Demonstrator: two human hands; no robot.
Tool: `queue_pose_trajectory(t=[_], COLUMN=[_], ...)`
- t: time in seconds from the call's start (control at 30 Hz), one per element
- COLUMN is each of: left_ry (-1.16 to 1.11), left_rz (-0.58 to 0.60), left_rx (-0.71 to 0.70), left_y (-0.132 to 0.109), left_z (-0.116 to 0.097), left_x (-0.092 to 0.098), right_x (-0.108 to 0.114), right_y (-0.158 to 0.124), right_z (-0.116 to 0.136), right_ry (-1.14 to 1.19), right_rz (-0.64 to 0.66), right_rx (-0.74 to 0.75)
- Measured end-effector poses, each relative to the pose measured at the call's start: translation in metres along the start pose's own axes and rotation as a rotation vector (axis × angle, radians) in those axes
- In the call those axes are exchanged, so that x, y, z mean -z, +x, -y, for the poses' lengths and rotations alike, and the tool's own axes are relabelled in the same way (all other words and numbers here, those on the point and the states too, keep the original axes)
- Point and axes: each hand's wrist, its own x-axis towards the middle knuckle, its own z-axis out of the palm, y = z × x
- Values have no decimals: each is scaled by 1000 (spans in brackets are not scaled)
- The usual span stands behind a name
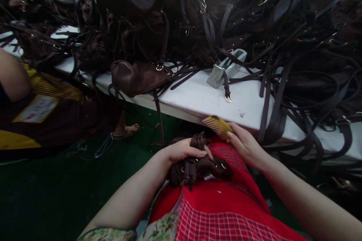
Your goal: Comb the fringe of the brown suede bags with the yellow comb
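My left hand [181, 151] presses down on a dark brown fringed bag [198, 167] that lies on my lap, over a red apron [223, 199]. The bag's tassel fringe [200, 141] sticks up past my fingers. A yellow comb [216, 125] sits in my right hand [245, 145], teeth pointing toward the fringe, just right of the bag and close to the white table's front edge [198, 115].
A huge heap of dark brown bags and straps [198, 15] covers the white table. One brown bag [135, 77] hangs over its edge. A grey metal block [224, 68] rests among straps. Another person's arm [13, 79] and foot [128, 131] are at left, above green floor [56, 192].
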Motion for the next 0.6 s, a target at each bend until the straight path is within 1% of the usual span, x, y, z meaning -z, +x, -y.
queue_pose_trajectory(t=[0.1, 0.17, 0.23, 0.3, 0.43, 0.5, 0.6], left_ry=[-33, -21, 52, 194, 593, 763, 938], left_rz=[-15, -32, -15, 27, 126, 184, 240], left_rx=[-12, -11, -23, -60, -123, -139, -125], left_y=[3, 5, 6, 7, 12, 15, 19], left_z=[1, 2, 3, 4, 8, 10, 11], left_x=[-2, -5, -9, -14, -24, -27, -27], right_x=[-15, -24, -30, -35, -44, -51, -59], right_y=[-15, -17, -13, -7, 4, 7, 9], right_z=[12, 16, 15, 11, 2, 0, 2], right_ry=[-118, -265, -370, -430, -508, -532, -560], right_rz=[190, 271, 327, 365, 436, 467, 469], right_rx=[73, 87, 87, 78, 14, -33, -95])
